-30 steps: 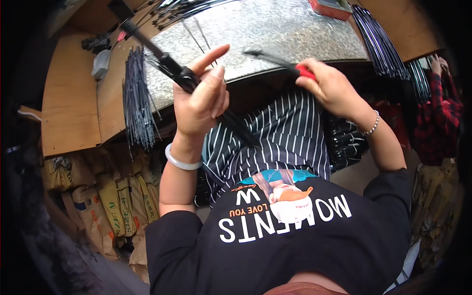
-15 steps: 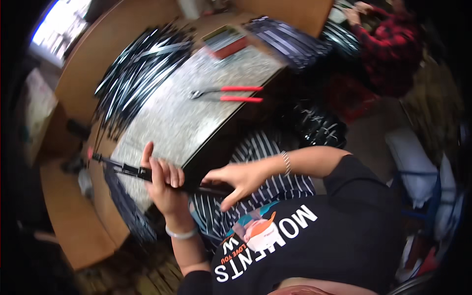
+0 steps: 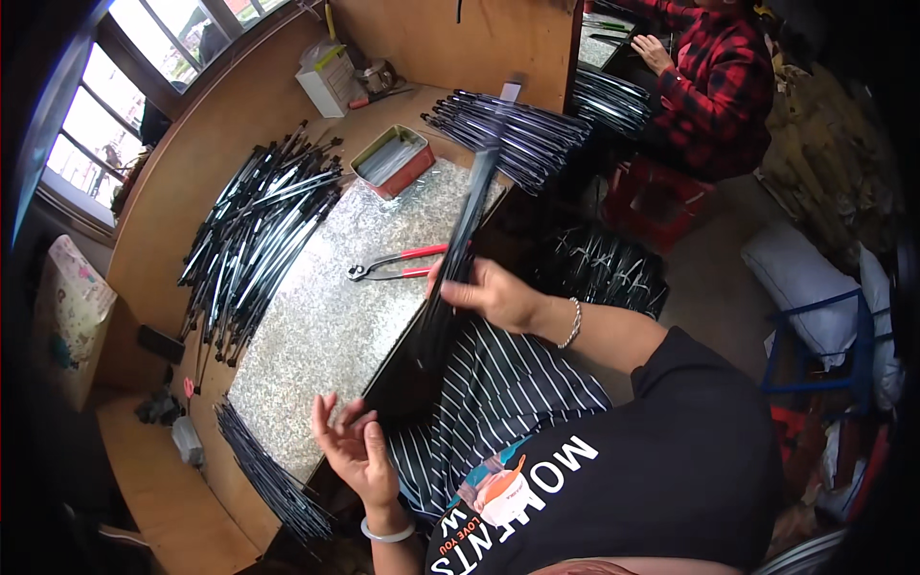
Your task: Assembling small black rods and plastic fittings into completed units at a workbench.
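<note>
My right hand [image 3: 484, 292] is closed around a long, slim, black rod-like piece [image 3: 466, 220], which is smeared by motion. The piece tilts up and away over the right edge of the speckled worktop [image 3: 307, 316]; its lower end is over my striped apron [image 3: 522, 374]. Near the front edge of the worktop my left hand [image 3: 356, 460] is held up, fingers apart and holding nothing. Red-handled pincers [image 3: 410, 254] lie on the worktop beside my right hand, their handle ends partly behind the held piece.
A loose pile of shiny black rods [image 3: 259, 240] lies at left; a neater stack [image 3: 508, 134] is at back right. A red tin [image 3: 412, 172] holds clear strips. Thin black rods [image 3: 268, 474] lie front left. A person in red plaid [image 3: 719, 86] works beyond, near a red stool [image 3: 661, 201].
The black piece has gone from between both hands at the front left to my right hand alone, up and right. My left hand has let go and dropped lower. The view has shifted.
</note>
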Motion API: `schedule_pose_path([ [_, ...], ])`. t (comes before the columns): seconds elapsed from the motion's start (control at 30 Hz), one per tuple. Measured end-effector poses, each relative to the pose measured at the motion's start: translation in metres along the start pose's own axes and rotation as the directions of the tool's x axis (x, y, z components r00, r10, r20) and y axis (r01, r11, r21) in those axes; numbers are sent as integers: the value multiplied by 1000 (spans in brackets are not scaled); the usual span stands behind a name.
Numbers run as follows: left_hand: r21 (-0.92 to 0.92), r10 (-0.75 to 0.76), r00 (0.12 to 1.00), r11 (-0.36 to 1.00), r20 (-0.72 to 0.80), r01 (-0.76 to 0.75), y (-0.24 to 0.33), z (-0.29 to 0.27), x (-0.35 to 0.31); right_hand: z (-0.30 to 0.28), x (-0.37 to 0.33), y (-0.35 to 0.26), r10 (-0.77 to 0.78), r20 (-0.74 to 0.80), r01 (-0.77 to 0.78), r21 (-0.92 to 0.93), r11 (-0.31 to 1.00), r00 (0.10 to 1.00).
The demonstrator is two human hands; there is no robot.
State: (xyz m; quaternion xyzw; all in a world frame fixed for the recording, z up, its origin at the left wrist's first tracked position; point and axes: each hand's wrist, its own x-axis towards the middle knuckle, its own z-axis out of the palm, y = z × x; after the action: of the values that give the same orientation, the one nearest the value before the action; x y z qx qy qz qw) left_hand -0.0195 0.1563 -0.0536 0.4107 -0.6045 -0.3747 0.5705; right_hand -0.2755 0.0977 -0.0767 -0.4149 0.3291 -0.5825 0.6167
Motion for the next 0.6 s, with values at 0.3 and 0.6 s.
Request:
schedule_pose_path([
  [0.3, 20, -179, 974, 984, 141, 178, -15, 0, -7, -89, 74, -58, -446, -210, 31, -880, 474, 870],
  [0.6, 265, -251, 914, 949, 318, 169, -43, -6, -42, -144, 95, -41, -476, -39, -292, -832, -472, 879],
])
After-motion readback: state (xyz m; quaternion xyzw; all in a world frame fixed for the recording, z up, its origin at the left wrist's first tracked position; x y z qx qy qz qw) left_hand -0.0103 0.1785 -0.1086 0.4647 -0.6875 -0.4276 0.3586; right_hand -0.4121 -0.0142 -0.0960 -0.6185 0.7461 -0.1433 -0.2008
